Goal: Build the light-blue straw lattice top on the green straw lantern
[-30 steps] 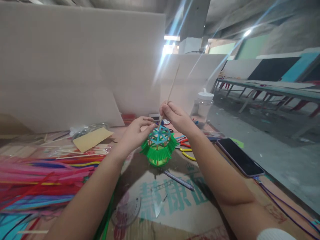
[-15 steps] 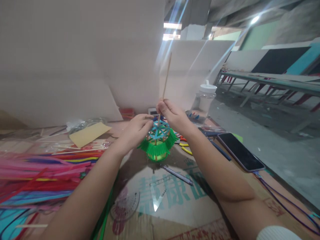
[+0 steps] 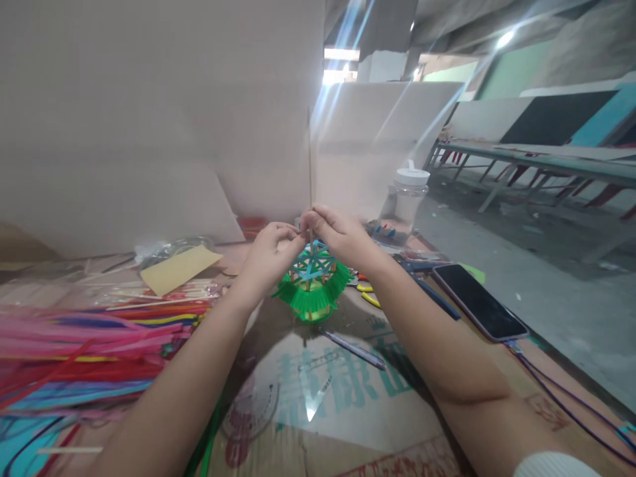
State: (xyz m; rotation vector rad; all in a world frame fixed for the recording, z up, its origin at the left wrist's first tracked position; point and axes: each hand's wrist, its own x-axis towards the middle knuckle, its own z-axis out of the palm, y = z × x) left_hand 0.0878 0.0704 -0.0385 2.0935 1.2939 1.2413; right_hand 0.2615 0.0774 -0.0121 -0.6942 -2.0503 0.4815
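Observation:
A thin wooden stick [image 3: 311, 165] stands nearly upright over a small handmade lantern-like frame. My right hand [image 3: 340, 232] pinches the stick just above the frame, thumb and fingers closed on it. From the other side my left hand [image 3: 271, 258] meets it at the same spot, its thumb and fingertips drawn together at the stick. Below them, the frame has a blue lattice top [image 3: 312, 266] and a green fringed skirt [image 3: 318, 296]. It rests on printed cardboard [image 3: 348, 424]. The stick's lower end is partly hidden by the fingers and lattice.
Coloured pipe cleaners [image 3: 94, 338] lie in bundles at left, with a tan card [image 3: 181, 269] behind. A pen [image 3: 355, 349] and a clear set square [image 3: 313, 391] lie in front. At right are yellow-handled pliers [image 3: 370, 299], a phone [image 3: 479, 301] with cable and a water bottle [image 3: 402, 205].
The stick has swung from leaning right to nearly upright. My right hand has moved slightly left and down, and my left fingertips have come up against the stick.

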